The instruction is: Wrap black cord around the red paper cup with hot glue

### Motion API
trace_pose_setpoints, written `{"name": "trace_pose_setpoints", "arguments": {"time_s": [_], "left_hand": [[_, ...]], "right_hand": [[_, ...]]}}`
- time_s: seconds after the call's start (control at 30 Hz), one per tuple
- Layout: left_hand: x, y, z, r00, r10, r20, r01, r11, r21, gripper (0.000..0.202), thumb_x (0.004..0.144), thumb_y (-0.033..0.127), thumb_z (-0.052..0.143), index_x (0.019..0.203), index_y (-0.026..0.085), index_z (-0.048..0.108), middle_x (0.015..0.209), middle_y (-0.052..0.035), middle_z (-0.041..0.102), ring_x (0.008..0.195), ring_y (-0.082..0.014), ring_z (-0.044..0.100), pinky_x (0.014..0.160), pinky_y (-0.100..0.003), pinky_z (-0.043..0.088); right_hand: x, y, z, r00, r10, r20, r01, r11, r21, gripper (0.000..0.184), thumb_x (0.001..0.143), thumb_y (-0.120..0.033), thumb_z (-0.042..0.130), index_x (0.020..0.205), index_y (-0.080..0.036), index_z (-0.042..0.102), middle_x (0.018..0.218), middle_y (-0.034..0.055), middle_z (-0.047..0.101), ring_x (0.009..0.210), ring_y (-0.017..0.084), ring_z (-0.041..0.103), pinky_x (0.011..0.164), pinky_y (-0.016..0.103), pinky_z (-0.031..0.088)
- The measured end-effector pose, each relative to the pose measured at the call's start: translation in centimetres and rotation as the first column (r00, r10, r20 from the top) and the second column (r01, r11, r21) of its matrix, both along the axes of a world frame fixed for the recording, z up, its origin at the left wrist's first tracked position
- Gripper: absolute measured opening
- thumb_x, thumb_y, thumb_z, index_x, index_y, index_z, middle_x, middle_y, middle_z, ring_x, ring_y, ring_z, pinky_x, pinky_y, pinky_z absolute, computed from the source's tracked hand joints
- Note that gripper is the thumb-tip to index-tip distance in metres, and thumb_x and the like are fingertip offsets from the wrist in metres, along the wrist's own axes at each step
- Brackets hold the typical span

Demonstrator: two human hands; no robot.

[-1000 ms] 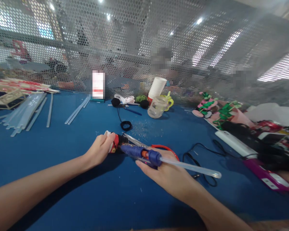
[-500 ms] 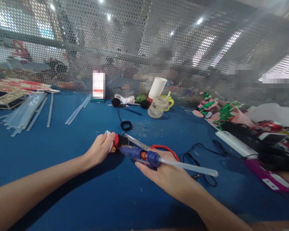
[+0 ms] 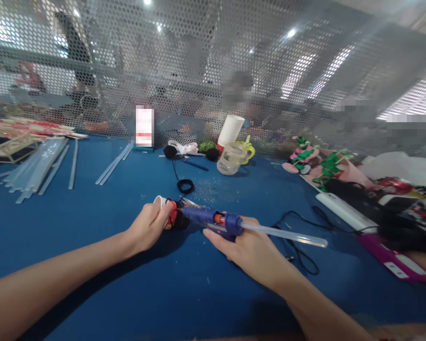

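Observation:
My left hand (image 3: 147, 226) grips a small red, white and black craft piece (image 3: 171, 218) just above the blue table (image 3: 92, 265). My right hand (image 3: 246, 246) holds a blue glue gun (image 3: 213, 220) with an orange band. A clear glue stick (image 3: 287, 234) juts out of the gun's back toward the right. The gun's nozzle touches the black part of the craft piece. A black cord (image 3: 298, 246) trails on the table behind my right hand.
Clear glue sticks (image 3: 35, 166) lie at the far left. A stack of white cups (image 3: 230, 130) and a clear mug (image 3: 232, 158) stand at the back by the mesh screen (image 3: 199, 71). Pink and green craft items (image 3: 323, 166), a white bar and clutter fill the right side.
My right hand has lifted the glue gun and moved it up and slightly right, now covering the red-handled scissors. The left hand has tilted the craft piece, showing its white end.

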State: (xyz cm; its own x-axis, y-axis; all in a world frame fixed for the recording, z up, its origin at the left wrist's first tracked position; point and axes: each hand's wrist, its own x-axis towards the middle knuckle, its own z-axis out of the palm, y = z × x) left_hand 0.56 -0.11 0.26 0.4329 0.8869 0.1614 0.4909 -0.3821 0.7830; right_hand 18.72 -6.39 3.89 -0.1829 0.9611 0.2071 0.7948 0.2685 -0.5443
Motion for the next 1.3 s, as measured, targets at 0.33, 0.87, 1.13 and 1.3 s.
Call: {"name": "trace_pose_setpoints", "arguments": {"time_s": [0.33, 0.87, 1.13, 1.3], "left_hand": [[-0.26, -0.23, -0.09, 0.981, -0.101, -0.163, 0.133, 0.971, 0.197, 0.036, 0.082, 0.025, 0.02, 0.048, 0.017, 0.029, 0.048, 0.0041, 0.029, 0.046, -0.0083, 0.027, 0.048, -0.023, 0.025], [-0.31, 0.05, -0.11, 0.978, -0.125, -0.169, 0.157, 0.968, 0.193, 0.037, 0.083, 0.025, 0.019, 0.048, 0.017, 0.029, 0.049, 0.0038, 0.029, 0.046, -0.0086, 0.028, 0.049, -0.023, 0.025], [-0.44, -0.02, 0.06, 0.968, -0.164, -0.19, 0.212, 0.939, 0.272, 0.036, 0.082, 0.021, 0.021, 0.049, 0.017, 0.034, 0.049, 0.0026, 0.034, 0.048, -0.0088, 0.03, 0.05, -0.023, 0.027], [-0.48, -0.02, -0.06, 0.963, -0.196, -0.185, 0.243, 0.928, 0.281, 0.036, 0.083, 0.021, 0.021, 0.05, 0.016, 0.034, 0.049, 0.003, 0.033, 0.047, -0.0086, 0.03, 0.049, -0.022, 0.026]], "right_hand": [[0.19, 0.7, -0.13, 0.994, 0.063, 0.085, -0.07, 0.994, 0.081, 0.018, 0.075, -0.028, 0.043, 0.071, -0.019, 0.057, 0.065, 0.0019, 0.06, 0.059, 0.015, 0.054, 0.059, 0.026, 0.04], [0.28, 0.73, -0.11, 0.988, 0.096, 0.122, -0.109, 0.988, 0.108, 0.019, 0.075, -0.026, 0.042, 0.074, -0.017, 0.059, 0.065, 0.0037, 0.062, 0.059, 0.016, 0.054, 0.059, 0.026, 0.041], [0.66, 0.79, -0.09, 0.992, 0.096, 0.084, -0.106, 0.986, 0.126, 0.022, 0.075, -0.028, 0.042, 0.074, -0.016, 0.06, 0.058, 0.0036, 0.06, 0.054, 0.015, 0.053, 0.055, 0.027, 0.041], [0.56, 0.78, 0.03, 0.993, 0.079, 0.082, -0.086, 0.993, 0.086, 0.023, 0.075, -0.028, 0.042, 0.074, -0.015, 0.061, 0.059, 0.0044, 0.06, 0.054, 0.015, 0.053, 0.054, 0.026, 0.041]]}}
